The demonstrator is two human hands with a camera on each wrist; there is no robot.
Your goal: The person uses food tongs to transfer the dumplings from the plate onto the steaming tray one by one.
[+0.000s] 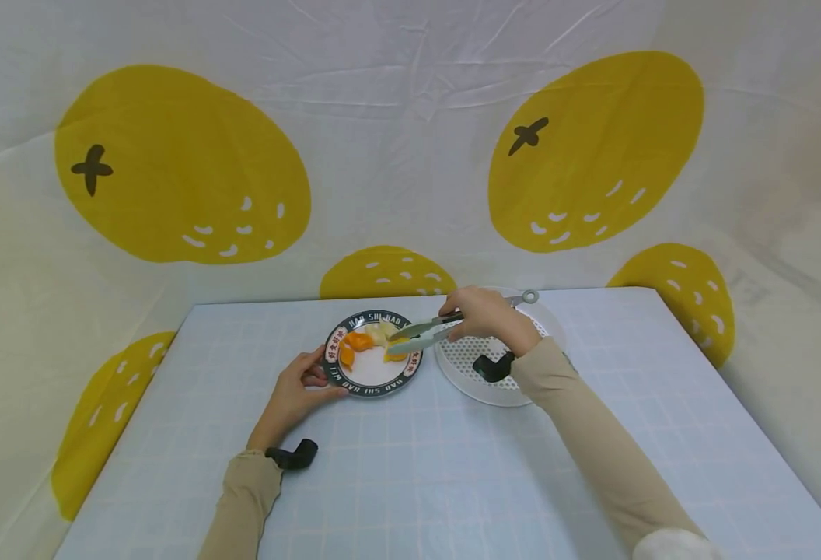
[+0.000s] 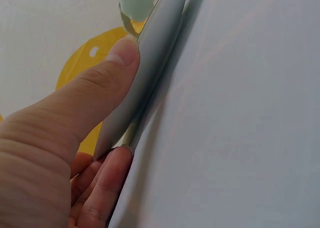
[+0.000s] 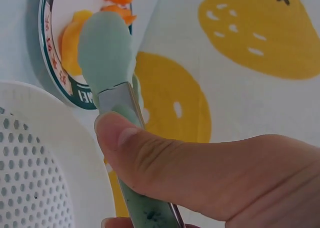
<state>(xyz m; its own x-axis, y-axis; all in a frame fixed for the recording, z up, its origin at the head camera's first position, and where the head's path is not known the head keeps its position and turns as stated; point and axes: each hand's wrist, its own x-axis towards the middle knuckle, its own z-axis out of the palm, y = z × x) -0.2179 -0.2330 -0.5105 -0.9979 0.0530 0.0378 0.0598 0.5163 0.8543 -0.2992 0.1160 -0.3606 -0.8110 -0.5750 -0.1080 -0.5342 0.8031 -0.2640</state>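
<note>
My left hand (image 1: 297, 390) holds the left rim of a round plate (image 1: 375, 390) with a dark, lettered border. In the left wrist view the thumb lies on the rim and the fingers are under its edge. Orange pieces (image 1: 359, 341), a pale piece (image 1: 379, 332) and a yellow piece (image 1: 395, 355), dumpling-like in shape, lie on the plate. My right hand (image 1: 483, 313) grips green-tipped tongs (image 1: 420, 340), whose tips reach over the plate's right side by the yellow piece. Whether the tips pinch it I cannot tell; in the right wrist view a tip partly covers it.
A round white perforated tray (image 1: 469, 358) lies just right of the plate, under my right hand and forearm. The table (image 1: 410, 482) has a pale checked cover. Behind it hangs a white cloth (image 1: 396, 155) printed with yellow fruit.
</note>
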